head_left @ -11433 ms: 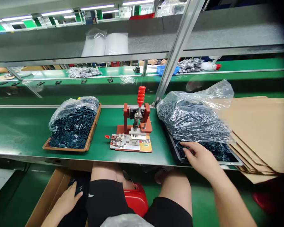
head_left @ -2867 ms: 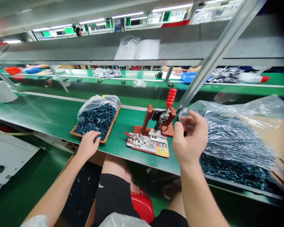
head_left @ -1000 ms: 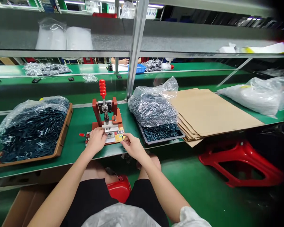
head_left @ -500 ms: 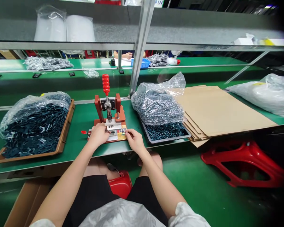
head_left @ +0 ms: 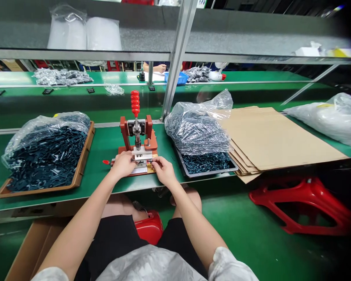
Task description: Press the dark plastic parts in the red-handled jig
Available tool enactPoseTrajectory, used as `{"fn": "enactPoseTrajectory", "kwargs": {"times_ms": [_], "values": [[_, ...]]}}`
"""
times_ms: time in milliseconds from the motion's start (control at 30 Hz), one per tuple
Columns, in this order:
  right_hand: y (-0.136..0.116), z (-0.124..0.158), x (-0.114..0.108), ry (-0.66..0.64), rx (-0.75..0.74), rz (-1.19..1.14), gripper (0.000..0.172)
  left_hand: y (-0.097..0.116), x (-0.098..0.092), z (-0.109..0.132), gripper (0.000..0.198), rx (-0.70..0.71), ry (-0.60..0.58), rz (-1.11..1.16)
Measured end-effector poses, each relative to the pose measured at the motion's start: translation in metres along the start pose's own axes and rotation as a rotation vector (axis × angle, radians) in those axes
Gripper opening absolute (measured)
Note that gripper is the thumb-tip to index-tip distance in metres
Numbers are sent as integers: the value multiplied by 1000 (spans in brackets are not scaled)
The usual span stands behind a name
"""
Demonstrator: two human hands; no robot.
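Our left hand (head_left: pixel 123 164) at press's (head_left: pixel 137 133) 7 o'clock, can't tell its grip; our right hand (head_left: pixel 164 171) at 5 o'clock, grip pinching small dark part (head_left: pixel 150 161).

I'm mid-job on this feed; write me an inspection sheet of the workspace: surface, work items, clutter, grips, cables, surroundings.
Surface: green bench, glossy.
Work items: press, red handle upright; brown tray of dark parts to its left; dark tray to its right, bagged parts on it.
Clutter: cardboard stack right of the dark tray, near corner past the bench edge; white bag beyond.
Grips: left grip over the left of the press base; right grip at the base's right, fingertips close together; any held part is too small to tell.
Cables: nothing seen.
Surroundings: co-worker's hand at far bench; red stool on floor, right.
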State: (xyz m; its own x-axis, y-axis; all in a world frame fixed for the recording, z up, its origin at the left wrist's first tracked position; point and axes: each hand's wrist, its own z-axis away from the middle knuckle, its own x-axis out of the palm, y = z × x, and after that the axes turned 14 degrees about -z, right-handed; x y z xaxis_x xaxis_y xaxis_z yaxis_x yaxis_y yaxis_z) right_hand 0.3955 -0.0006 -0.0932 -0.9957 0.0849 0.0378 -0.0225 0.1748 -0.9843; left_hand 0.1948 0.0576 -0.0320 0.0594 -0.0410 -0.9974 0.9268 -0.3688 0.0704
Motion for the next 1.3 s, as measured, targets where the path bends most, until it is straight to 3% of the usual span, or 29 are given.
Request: {"fn": "enactPoseTrajectory", "kwargs": {"times_ms": [267, 433, 500, 600, 767, 967, 1300], "values": [[5, 1, 0, 30, 40, -18, 17, 4, -2, 2, 28, 18, 16, -57], [2, 2, 1, 30, -133, 93, 17, 11, 0, 4, 30, -49, 30, -47], [2, 1, 2, 28, -130, 98, 17, 11, 0, 4, 30, -69, 44, -56], [1, -6, 6, -5, -113, 103, 16, 5, -3, 4, 30, 1, 14, -52], [-4, -25, 18, -123, -239, 164, 15, -12, -9, 1, 33, 161, -93, -32], [-3, -30, 29, -140, -215, 164, 19, -12, -4, 11, 26, 144, 33, 38], [1, -24, 26, -188, -319, 278, 23, -9, -4, 14, 22, 123, 65, 57]]}}
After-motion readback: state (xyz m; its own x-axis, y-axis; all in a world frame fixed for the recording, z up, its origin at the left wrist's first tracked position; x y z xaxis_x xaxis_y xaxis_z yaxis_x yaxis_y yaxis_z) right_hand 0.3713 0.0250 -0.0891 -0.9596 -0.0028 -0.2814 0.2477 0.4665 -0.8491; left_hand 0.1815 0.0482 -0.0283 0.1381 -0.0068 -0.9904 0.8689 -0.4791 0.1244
